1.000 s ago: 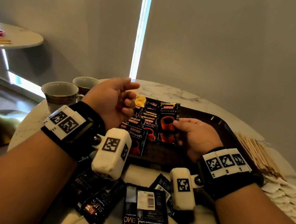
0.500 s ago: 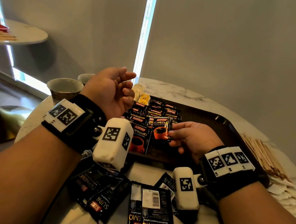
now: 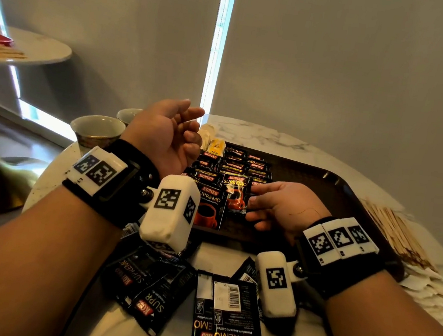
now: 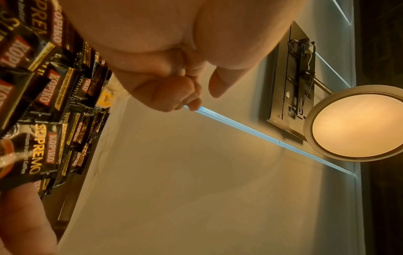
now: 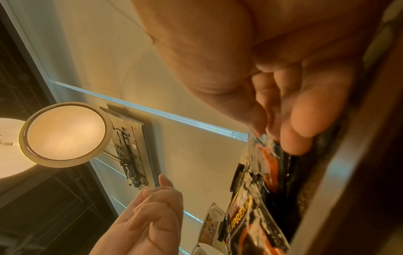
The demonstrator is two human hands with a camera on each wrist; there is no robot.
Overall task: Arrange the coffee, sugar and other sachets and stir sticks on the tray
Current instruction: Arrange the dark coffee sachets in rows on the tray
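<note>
Nearest the body, on the marble table [image 3: 247, 134], loose black coffee sachets [image 3: 231, 321] lie in a heap below both wrists, short of the grip. Their print reads upside down from the head view: "KOPIKO", "SUPREMO", "Premium Instant Coffee", and one shows a white panel with a barcode. Their long axes run roughly toward and away from the person.

Just beyond them the right hand [image 3: 285, 210] hovers over the near part of the dark brown tray [image 3: 338, 189]. Its thumb and fingertips pinch the right edge of one held sachet [image 3: 235, 195], fingers curled lightly round that edge. The held sachet stands with its long axis pointing away from the person, top end far, its face up and readable: "KOPIKO SUPREMO" above a picture of an orange cup. It overlaps a larger sachet [image 3: 209, 208] of the same print just to the left of the grip.

The left hand [image 3: 165, 135] is raised to the left of the grip, palm turned inward, fingers loosely curled and holding nothing.

Past the grip, rows of sachets [image 3: 240, 164] lie on the tray, each showing "KOPIKO", with a yellow tea sachet [image 3: 216, 147] at the far left corner. To the right of the grip, off the tray, a pile of wooden stir sticks [image 3: 392, 232] lies on the table, and white sachets [image 3: 432, 291] lie just nearer. Two cups [image 3: 97, 129] stand far to the left.
</note>
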